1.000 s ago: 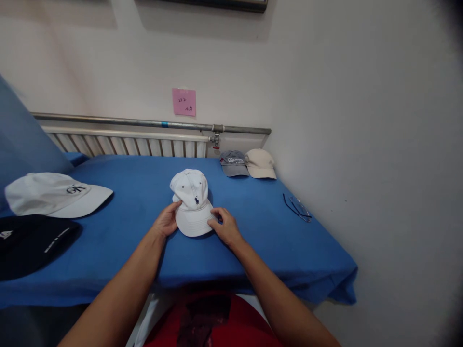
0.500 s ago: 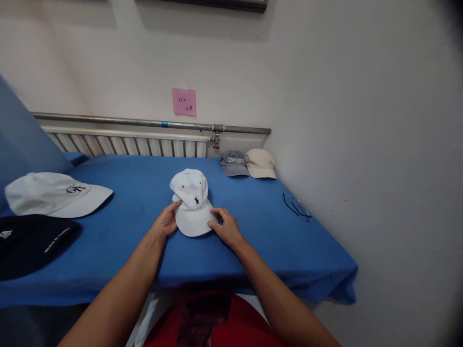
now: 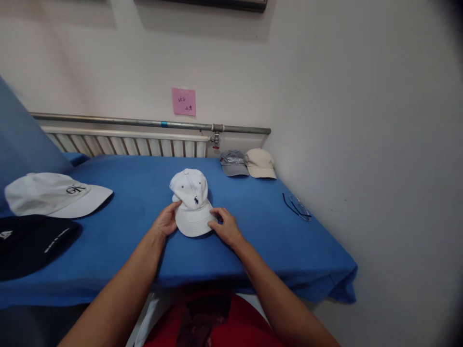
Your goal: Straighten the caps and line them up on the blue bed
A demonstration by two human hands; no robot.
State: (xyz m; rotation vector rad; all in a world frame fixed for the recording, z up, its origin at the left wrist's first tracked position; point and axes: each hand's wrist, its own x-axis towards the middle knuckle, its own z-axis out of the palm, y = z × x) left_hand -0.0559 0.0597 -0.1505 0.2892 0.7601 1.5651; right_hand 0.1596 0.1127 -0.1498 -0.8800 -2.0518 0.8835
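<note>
A white baseball cap (image 3: 190,195) with a small dark horse-and-rider emblem rests on the blue-covered table (image 3: 133,193), its brim facing me. At the cap's left side, my left hand (image 3: 167,219) grips it where crown and brim meet; the thumb shows and the other fingers are partly hidden beneath. My right hand (image 3: 224,225) pinches the right edge of the brim between thumb and fingers.
To the left lie a larger white cap (image 3: 43,195) and a black cap (image 3: 32,246). Grey (image 3: 234,164) and beige (image 3: 260,164) caps sit at the back right, glasses (image 3: 297,208) near the right edge. A radiator (image 3: 137,144) and pipe (image 3: 126,122) run behind.
</note>
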